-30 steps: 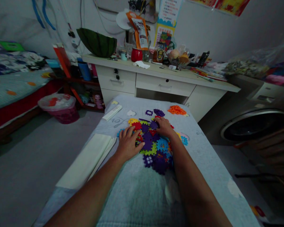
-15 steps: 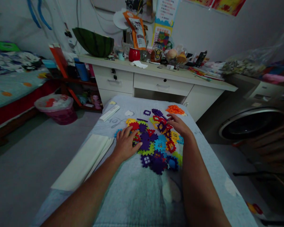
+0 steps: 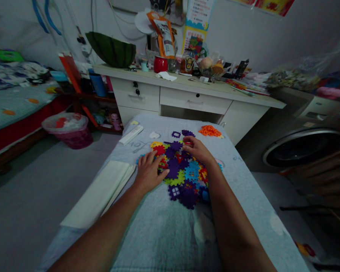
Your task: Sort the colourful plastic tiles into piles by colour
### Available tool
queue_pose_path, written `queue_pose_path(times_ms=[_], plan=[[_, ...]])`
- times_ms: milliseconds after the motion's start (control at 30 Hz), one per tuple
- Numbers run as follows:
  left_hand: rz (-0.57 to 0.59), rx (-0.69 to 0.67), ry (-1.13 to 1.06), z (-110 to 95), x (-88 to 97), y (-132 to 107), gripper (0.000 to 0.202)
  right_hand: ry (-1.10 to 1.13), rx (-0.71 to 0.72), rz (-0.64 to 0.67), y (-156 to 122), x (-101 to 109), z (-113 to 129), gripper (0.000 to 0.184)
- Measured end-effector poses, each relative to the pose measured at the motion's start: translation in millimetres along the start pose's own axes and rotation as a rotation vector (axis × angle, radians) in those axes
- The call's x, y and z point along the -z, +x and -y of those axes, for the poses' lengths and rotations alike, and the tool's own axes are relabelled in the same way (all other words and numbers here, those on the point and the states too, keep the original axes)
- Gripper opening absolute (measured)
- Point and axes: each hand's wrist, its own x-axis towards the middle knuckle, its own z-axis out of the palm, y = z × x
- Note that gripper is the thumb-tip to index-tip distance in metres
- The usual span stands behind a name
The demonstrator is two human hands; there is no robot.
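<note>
A flat cluster of interlocking plastic tiles (image 3: 181,172) in purple, green, blue, red and yellow lies on a table covered by a light blue cloth (image 3: 164,230). My left hand (image 3: 149,172) rests palm down on the cluster's left edge, fingers spread flat. My right hand (image 3: 197,150) lies over the far right part of the cluster, fingers curled down onto the tiles; whether it grips one is hidden. Loose purple tiles (image 3: 184,133) and an orange tile bunch (image 3: 209,131) sit farther back.
A folded white sheet (image 3: 102,192) overhangs the table's left edge, and a white bar (image 3: 132,134) lies at the far left. Behind stands a cluttered white desk (image 3: 192,96) bearing a half watermelon (image 3: 111,49). A pink bin (image 3: 69,128) and a bed (image 3: 11,102) are left; a washing machine (image 3: 303,149) right.
My right hand moved out to the right half a second ago, then came back left over the far tiles. My left hand stayed put on the cluster's left edge.
</note>
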Motion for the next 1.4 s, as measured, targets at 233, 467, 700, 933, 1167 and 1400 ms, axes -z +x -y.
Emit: queue_pose_path(times_ms=[233, 467, 700, 933, 1167, 1400], plan=[[0.013, 0.019, 0.029, -1, 2.8, 0, 0.057, -0.154, -0.030, 0.063, -3, 12, 1, 0.034], [0.012, 0.040, 0.069, 0, 2.6, 0, 0.059, -0.636, -0.053, 0.322, -4, 13, 5, 0.022], [-0.040, 0.095, 0.120, 3, 3.5, 0, 0.050, -0.938, -0.233, 0.224, -12, 21, 26, 0.021], [-0.093, 0.055, 0.090, 2, 5.2, 1, 0.044, -0.817, 0.034, 0.487, -15, -13, 50, 0.041], [-0.063, 0.049, 0.097, 4, 0.3, 0, 0.050, -0.847, -0.025, 0.434, -17, -33, 43, 0.039], [-0.019, 0.048, 0.087, 4, 0.3, 0, 0.052, -0.690, 0.121, 0.326, -6, -15, 34, 0.023]])
